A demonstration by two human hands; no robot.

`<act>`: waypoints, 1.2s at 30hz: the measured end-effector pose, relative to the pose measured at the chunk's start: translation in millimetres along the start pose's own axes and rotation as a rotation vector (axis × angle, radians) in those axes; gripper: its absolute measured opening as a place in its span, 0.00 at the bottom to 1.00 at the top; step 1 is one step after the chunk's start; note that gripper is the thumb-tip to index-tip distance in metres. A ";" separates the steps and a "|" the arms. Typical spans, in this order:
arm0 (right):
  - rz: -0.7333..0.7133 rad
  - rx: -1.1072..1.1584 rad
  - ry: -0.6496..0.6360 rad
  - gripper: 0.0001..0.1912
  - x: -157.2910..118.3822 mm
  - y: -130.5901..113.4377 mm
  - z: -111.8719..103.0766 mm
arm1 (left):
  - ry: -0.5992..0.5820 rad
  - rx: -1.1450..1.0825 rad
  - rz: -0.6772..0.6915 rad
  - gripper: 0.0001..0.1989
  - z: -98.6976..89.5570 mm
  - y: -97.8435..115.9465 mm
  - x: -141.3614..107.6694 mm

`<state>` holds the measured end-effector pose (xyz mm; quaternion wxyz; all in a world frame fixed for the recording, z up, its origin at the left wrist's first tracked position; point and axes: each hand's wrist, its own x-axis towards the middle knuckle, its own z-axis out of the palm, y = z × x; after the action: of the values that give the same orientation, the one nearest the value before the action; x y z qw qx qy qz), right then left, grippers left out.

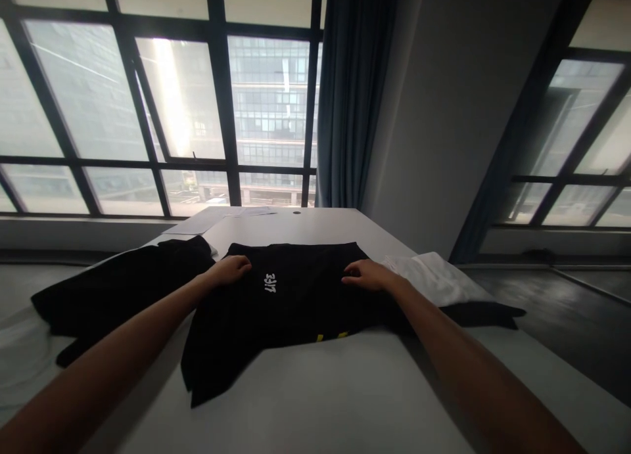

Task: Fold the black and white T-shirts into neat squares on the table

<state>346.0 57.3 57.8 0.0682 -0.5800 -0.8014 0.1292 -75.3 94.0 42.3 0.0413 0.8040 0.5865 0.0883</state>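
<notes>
A black garment lies spread over the white table in front of me, with white lettering on its left part and small yellow marks along its near edge. I cannot tell whether it is a shirt or a pair of shorts. My left hand rests on its upper left part, beside the lettering, fingers stretched out over the cloth. On the upper right part lies my right hand, thumb and fingers apart. Neither hand visibly pinches the fabric. My right forearm hides part of the garment's right end.
More black cloth lies to the left. White cloth and a dark piece lie at the table's right edge. Papers are at the far left of the white table. Windows and a blue curtain stand behind.
</notes>
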 end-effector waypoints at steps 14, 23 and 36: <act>-0.056 -0.063 0.198 0.17 4.1 4.4 49.3 | -0.063 0.146 -0.287 0.18 10.5 -53.5 157.4; -0.053 -0.027 0.224 0.16 6.6 8.6 54.4 | -0.183 0.161 -0.207 0.13 -4.5 -47.3 168.2; -0.048 -0.094 0.264 0.28 4.3 16.1 63.1 | -0.004 0.244 -0.162 0.29 50.6 -8.5 94.9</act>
<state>343.0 58.1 -7.4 0.1489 -0.5752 -0.8043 0.0122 -45.5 188.7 0.1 -0.0485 0.7534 0.6557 0.0111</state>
